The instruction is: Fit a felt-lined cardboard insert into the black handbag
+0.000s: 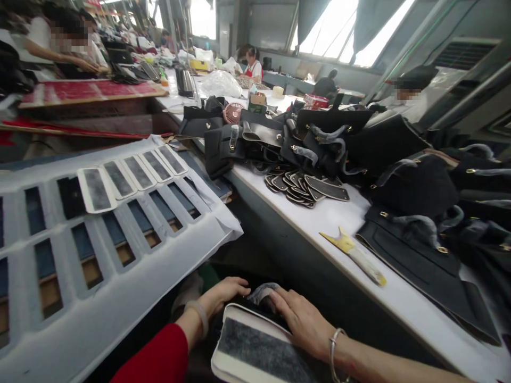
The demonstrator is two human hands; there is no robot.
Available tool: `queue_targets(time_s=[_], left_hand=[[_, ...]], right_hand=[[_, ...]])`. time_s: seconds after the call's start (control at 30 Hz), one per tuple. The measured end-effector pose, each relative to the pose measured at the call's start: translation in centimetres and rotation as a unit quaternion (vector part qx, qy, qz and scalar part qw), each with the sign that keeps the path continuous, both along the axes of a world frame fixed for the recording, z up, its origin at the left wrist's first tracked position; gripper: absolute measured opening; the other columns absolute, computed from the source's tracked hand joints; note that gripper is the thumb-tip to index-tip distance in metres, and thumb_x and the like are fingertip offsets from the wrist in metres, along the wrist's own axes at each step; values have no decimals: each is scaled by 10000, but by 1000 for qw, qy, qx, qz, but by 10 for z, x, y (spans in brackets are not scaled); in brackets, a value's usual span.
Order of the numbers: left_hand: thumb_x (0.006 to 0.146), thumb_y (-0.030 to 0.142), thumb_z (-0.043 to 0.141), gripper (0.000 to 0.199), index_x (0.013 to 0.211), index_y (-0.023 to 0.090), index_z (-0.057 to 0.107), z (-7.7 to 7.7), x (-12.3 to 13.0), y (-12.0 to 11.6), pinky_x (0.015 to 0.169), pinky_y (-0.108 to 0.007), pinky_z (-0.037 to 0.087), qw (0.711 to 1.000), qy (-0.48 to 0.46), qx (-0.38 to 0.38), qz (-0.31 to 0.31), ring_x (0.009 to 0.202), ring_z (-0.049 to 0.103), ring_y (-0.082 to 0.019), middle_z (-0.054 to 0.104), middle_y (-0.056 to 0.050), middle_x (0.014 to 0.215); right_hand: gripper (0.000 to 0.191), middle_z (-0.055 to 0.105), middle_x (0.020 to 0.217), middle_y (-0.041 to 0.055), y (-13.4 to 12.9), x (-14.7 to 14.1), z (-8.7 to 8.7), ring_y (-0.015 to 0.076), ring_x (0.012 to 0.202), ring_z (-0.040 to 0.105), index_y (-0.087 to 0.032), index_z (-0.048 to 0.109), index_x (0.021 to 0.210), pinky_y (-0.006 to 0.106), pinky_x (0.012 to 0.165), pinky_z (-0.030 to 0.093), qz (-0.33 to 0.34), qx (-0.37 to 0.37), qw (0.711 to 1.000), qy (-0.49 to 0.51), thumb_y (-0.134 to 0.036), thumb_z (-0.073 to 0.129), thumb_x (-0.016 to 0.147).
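Note:
A black bag with a white-edged panel (259, 340), dark grey in its middle, lies low in front of me. Its plastic-wrapped handle (264, 291) is at the bag's far edge. My left hand (225, 291) reaches to the left end of the handle, fingers bent; what its fingertips hold is hidden. My right hand (301, 319) rests over the bag's far right edge with its fingers on the handle's right side; the thumb is hidden. To the left, several white-edged panels (96, 189) lie in a row on a white sheet with rectangular cutouts (159, 271).
A white-topped table (287, 221) runs along the right, bearing a yellow tool (353, 254), a pile of dark oval pieces (305, 187) and many black bags (411, 250). A small pink fan (233, 113) stands behind. Several people work at farther tables.

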State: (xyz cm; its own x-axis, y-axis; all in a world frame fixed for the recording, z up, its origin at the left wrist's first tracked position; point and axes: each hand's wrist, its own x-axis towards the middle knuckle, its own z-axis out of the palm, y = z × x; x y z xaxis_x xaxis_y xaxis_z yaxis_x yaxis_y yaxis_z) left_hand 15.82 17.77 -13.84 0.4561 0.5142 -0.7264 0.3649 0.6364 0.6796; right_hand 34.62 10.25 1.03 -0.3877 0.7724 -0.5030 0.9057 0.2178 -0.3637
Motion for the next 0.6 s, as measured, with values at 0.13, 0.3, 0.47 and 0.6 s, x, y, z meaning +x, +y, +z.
queue_targets(time_s=[0.13,0.3,0.47,0.6], left_hand=[[907,286,636,226,1075,135,635,-10,-1,-2,857,-408,545,999,15,-41,14,918,664,-192,685,-50,1010],[894,232,649,213,1082,134,629,-20,0,-8,834,-387,551,998,18,-54,33,879,665,-178,684,-37,978],[881,230,664,127,953,126,655,-23,-4,-15,815,-368,549,998,12,-52,32,857,659,-181,675,-9,899],[866,216,678,95,902,130,662,-26,-9,-23,805,-355,545,999,-4,-45,30,841,659,-185,664,7,851]], right_hand=[[490,666,1141,82,1,-6,8,249,1043,588,-193,633,1141,409,919,482,-48,4,998,40,-300,162,1056],[499,642,1267,55,0,-7,10,266,1173,524,-226,594,1294,482,1038,377,-58,6,994,96,-430,209,1050],[512,579,1376,53,3,-11,12,299,1302,439,-225,517,1404,538,1138,245,-22,-12,995,94,-425,221,1037],[556,522,1435,44,8,-17,13,298,1371,380,-241,474,1440,546,1170,211,-3,-42,993,108,-485,180,1036]])
